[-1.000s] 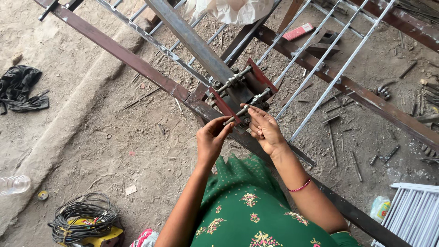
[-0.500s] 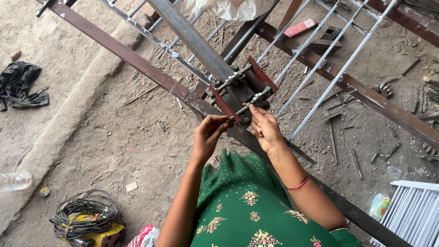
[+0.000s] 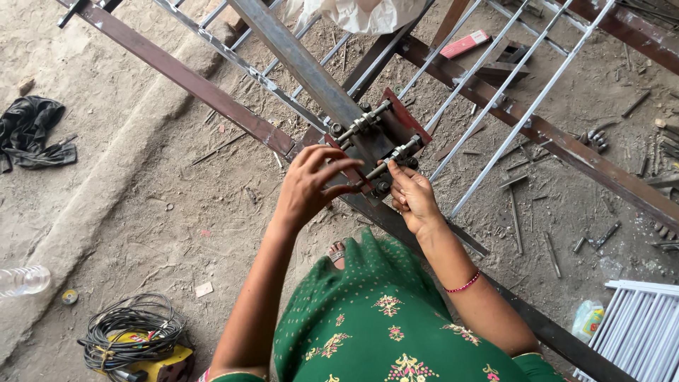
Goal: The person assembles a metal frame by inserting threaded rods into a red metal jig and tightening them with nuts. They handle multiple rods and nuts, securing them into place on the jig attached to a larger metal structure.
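The person wears a deep green garment (image 3: 385,322) covered with fine pale dots and scattered embroidered flower motifs in yellow, pink and white, the largest near the lower edge of the view. Both arms are bare from the upper arm down, with no sleeves showing over the forearms. A thin red bead bracelet (image 3: 463,285) circles the right wrist. The left hand (image 3: 311,185) and right hand (image 3: 412,198) wear no gloves.
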The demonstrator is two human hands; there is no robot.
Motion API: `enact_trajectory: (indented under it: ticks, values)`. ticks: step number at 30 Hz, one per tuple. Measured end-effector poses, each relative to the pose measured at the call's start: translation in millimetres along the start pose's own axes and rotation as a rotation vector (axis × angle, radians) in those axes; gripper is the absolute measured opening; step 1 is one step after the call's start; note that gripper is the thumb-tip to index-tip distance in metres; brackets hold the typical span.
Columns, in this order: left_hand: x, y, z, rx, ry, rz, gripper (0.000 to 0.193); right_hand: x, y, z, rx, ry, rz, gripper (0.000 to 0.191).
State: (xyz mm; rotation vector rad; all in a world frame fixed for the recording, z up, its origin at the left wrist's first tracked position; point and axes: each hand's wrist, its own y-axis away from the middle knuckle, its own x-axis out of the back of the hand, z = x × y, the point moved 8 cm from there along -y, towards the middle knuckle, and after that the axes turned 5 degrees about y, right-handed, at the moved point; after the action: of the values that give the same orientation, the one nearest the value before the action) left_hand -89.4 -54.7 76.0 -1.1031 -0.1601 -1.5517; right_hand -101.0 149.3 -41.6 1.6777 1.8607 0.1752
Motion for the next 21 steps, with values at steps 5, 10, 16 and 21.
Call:
enact_trajectory:
  ticks: [5, 10, 16, 21]
  values:
    - [10.0, -4.0, 27.2, -0.201, -0.147, 0.034, 0.044, 3.0, 3.8, 0.6, 0.022, 0.016, 0.040, 0.027]
    - [1.1, -8.2, 25.6, -0.194, -0.057, -0.062, 0.041, 6.1, 5.5, 3.1, 0.008, 0.012, 0.104, 0.021]
    - [-1.7, -9.8, 20.9, -0.187, -0.032, -0.079, 0.040, 8.2, 7.3, 1.5, 0.042, 0.023, 0.127, 0.022]
    - [-4.6, -8.9, 20.3, -0.173, -0.078, -0.067, 0.041, 16.6, 5.5, 6.9, 0.032, -0.122, 0.136, 0.038]
